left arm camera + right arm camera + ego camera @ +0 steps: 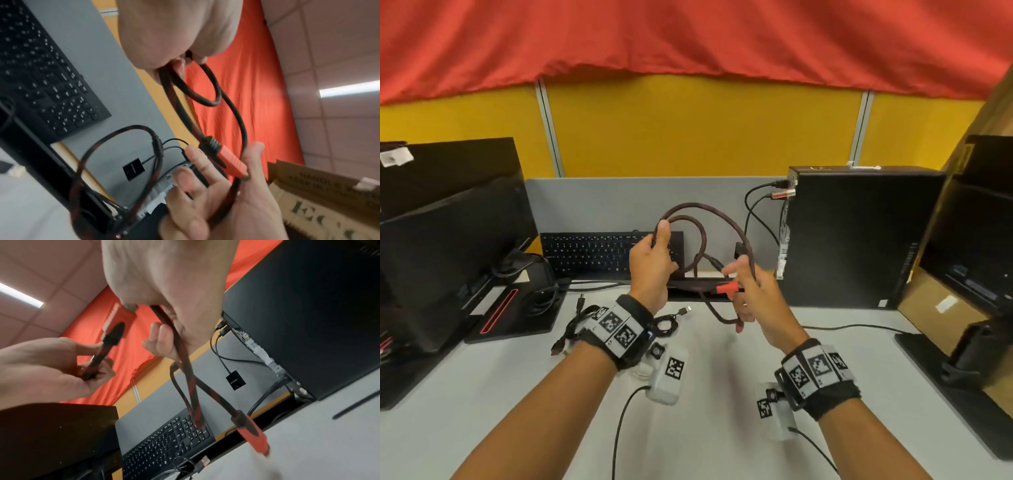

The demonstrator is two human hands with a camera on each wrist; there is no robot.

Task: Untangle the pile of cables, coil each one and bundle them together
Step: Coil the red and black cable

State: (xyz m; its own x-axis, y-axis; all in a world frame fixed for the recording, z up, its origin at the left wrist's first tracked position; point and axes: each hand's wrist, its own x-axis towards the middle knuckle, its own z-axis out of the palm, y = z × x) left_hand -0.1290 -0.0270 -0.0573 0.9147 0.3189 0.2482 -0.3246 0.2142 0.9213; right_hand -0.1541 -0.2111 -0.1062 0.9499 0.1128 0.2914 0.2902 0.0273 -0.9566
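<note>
A red-and-black braided cable [726,219] hangs in loops above the desk [722,394]. My left hand [654,260] grips the gathered loops at their left side, thumb up. My right hand [744,287] curls its fingers round a strand on the right. One red plug [726,289] lies level between the hands, its tip at the right palm. The other red plug [738,328] dangles below the right hand. In the left wrist view the braided cable [213,100] runs from the left hand [180,63] to the red plug [232,160]. The right wrist view shows my right hand [162,340] and the dangling plug [252,436].
Thin black cables [582,322] and a USB lead [674,317] lie on the desk under the left wrist. A keyboard [592,253] leans at the back. A monitor [448,257] stands left, a computer case [859,240] right, a cardboard box [935,308] beyond.
</note>
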